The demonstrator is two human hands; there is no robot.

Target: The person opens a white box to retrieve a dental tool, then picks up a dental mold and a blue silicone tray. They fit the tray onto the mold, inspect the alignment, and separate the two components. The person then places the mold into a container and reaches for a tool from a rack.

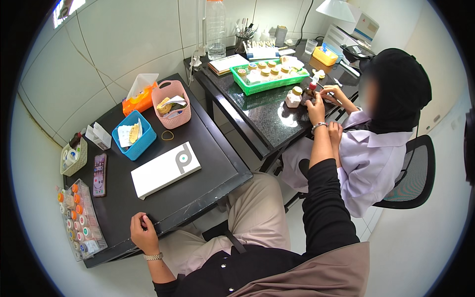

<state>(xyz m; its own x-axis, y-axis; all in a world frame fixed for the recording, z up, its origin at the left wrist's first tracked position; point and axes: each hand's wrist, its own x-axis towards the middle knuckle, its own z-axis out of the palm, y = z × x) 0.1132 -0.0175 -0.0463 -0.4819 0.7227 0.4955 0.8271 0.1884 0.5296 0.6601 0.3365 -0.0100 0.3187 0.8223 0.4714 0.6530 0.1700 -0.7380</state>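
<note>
My right hand reaches across to the far right table, its fingers closed around the lower part of a small brown bottle with a red and white top. Beside it stands a clear jar with a beige lid. A co-worker's hand holds a thin tool close to the bottle; their other hand is beside my forearm. My left hand is loosely curled at the near edge of the left table, with nothing visible in it. A white box lies beyond it.
On the left table are a phone, a rack of small bottles, a blue basket and a pink basket holding dental casts. A green tray of jars sits on the right table. The co-worker sits on a mesh chair.
</note>
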